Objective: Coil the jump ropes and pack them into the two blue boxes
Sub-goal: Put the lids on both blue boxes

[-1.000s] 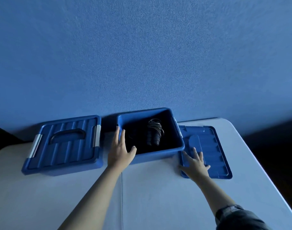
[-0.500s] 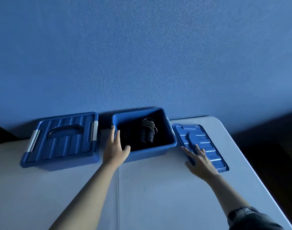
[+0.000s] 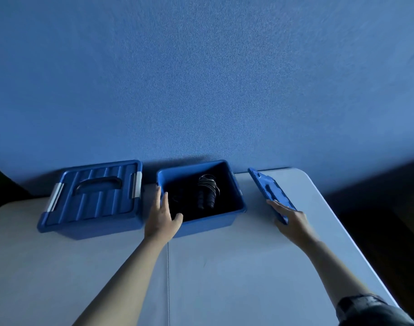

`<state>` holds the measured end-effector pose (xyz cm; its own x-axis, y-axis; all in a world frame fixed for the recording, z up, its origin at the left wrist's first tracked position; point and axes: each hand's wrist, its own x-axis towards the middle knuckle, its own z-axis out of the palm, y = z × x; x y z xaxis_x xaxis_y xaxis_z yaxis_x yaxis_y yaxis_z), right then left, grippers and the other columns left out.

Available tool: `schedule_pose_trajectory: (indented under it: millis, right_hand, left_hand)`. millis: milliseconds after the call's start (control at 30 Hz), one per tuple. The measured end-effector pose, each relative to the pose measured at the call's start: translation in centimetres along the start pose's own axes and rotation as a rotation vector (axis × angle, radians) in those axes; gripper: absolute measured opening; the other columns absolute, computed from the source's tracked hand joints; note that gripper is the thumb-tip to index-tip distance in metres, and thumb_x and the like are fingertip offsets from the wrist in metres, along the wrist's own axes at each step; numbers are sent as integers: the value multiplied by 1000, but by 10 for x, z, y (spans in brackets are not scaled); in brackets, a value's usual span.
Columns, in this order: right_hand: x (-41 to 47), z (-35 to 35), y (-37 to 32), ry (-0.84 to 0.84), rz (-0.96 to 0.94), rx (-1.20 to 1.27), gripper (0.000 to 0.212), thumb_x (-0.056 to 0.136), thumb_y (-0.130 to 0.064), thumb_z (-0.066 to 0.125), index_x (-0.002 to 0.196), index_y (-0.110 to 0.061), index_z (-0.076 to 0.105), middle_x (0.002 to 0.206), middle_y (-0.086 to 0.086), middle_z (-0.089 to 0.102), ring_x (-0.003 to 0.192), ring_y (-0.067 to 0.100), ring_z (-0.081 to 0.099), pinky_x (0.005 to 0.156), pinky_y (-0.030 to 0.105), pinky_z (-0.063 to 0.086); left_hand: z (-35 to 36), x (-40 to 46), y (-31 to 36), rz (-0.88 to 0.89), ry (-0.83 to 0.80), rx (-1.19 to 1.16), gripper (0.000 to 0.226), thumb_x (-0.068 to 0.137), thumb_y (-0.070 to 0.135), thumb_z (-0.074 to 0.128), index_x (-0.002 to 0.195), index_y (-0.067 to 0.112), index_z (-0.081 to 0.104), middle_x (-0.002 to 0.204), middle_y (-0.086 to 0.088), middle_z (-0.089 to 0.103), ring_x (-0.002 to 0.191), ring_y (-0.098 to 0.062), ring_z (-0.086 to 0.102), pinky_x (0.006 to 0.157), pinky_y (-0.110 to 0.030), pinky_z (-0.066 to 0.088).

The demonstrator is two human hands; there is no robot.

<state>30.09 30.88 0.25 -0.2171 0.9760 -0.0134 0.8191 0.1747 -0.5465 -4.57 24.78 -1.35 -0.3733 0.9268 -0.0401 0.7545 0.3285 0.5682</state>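
An open blue box (image 3: 234, 220) stands at the back middle of the table with a coiled black jump rope (image 3: 207, 191) inside it. My left hand (image 3: 162, 220) grips the box's front left corner, thumb over the rim. To the left stands a second blue box (image 3: 93, 198), closed with its lid and grey latches. My right hand (image 3: 293, 222) grips the near edge of the loose blue lid (image 3: 270, 191), which is tilted up off the table to the right of the open box.
The white table (image 3: 236, 267) has a seam running down its middle and a rounded far right corner (image 3: 302, 175). A blue wall rises directly behind the boxes. Dark floor lies beyond the table's right edge.
My right hand has taken hold of the lid's near edge and lifted it, so it now tilts up off the table. My left hand stays on the open box.
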Motion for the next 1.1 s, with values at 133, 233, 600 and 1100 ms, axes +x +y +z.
schedule_pose_trajectory:
  millis: [133, 233, 600, 1100]
  right_hand:
    - [8, -17, -14, 143, -27, 116, 54, 82, 6, 57, 127, -25, 58, 122, -3, 63, 106, 16, 64, 75, -3, 37]
    - [16, -35, -30, 283, 21, 162, 50, 83, 0, 61, 129, -20, 56, 95, 17, 72, 86, 33, 68, 64, 3, 37]
    - [14, -60, -102, 667, -92, 288, 49, 80, -1, 66, 126, -16, 60, 101, -4, 66, 89, 10, 60, 80, 0, 35]
    - [0, -4, -160, 776, 168, 1119, 40, 84, 1, 54, 118, -19, 52, 109, -6, 57, 87, 2, 62, 80, 22, 46]
  left_hand:
    - [1, -2, -3, 18, 11, -4, 71, 87, 26, 60, 149, 12, 27, 161, 6, -6, 144, -16, 21, 100, -35, 41]
    - [2, -1, -6, 26, 10, 14, 74, 86, 28, 62, 149, 8, 28, 162, 2, -6, 146, -18, 15, 107, -34, 35]
    - [-15, -4, -16, 56, -95, 114, 75, 96, 38, 49, 154, 15, 8, 161, 9, -11, 145, -15, 21, 99, -36, 42]
    - [-6, -6, -19, -22, -38, -236, 57, 104, 32, 31, 154, 18, 8, 160, 6, -1, 148, -16, 11, 113, -30, 21]
